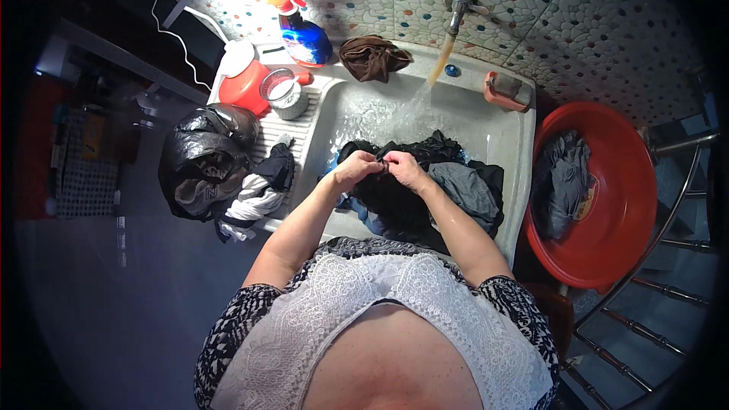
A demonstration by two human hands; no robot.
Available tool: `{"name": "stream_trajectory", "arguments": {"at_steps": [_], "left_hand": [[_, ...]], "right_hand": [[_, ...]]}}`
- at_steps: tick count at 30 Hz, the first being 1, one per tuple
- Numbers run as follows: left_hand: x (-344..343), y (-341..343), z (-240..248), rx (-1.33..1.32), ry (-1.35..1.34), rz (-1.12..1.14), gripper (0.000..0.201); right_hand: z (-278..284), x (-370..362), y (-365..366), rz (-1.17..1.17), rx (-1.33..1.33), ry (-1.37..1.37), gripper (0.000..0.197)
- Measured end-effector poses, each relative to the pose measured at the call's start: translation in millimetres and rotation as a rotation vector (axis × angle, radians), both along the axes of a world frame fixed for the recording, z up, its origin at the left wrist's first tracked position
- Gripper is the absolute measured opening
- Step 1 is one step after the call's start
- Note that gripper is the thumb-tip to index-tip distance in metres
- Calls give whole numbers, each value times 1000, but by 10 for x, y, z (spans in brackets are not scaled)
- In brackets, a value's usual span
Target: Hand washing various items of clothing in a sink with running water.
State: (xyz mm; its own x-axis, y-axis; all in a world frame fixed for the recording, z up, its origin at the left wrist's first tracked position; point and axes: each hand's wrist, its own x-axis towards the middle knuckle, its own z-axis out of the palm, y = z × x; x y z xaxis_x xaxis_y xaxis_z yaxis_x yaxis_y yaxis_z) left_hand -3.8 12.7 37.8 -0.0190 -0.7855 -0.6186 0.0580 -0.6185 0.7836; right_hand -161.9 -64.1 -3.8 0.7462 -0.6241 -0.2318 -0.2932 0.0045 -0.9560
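Both of my hands meet over the sink (pixel 524 144), pinching a piece of black clothing (pixel 391 193). My left hand (pixel 355 169) is closed on its upper edge. Close beside it, my right hand (pixel 408 172) grips the same garment with bent fingers. Around and under it lie more wet clothes, among them a grey garment (pixel 465 191) on the right and some blue cloth (pixel 370 218) on the near left. Water runs from the wall faucet (pixel 458 9) into the basin behind the clothes.
A blue spray bottle (pixel 305 39), brown cloth (pixel 372 58) and soap dish (pixel 507 91) stand along the back rim. Left are a cup (pixel 288 99), red container (pixel 244 85), black plastic bag (pixel 199 153) and white cloth (pixel 254 199). A red tub (pixel 626 190) holds grey clothing (pixel 560 182) beside metal railings (pixel 668 291).
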Motion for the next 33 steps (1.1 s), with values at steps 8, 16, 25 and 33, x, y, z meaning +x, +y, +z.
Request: {"name": "stream_trajectory", "arguments": {"at_steps": [8, 16, 25, 33], "left_hand": [[-13, -5, -2, -38, -67, 147, 14], [30, 5, -33, -35, -6, 130, 11], [20, 14, -125, -26, 16, 267, 11], [36, 59, -153, -39, -12, 184, 10]], "right_hand": [[-44, 52, -12, -117, -148, -103, 13], [-14, 99, -62, -87, -162, -168, 12], [72, 178, 91, -311, -213, 156, 16], [55, 189, 196, -267, 193, -17, 21]]}}
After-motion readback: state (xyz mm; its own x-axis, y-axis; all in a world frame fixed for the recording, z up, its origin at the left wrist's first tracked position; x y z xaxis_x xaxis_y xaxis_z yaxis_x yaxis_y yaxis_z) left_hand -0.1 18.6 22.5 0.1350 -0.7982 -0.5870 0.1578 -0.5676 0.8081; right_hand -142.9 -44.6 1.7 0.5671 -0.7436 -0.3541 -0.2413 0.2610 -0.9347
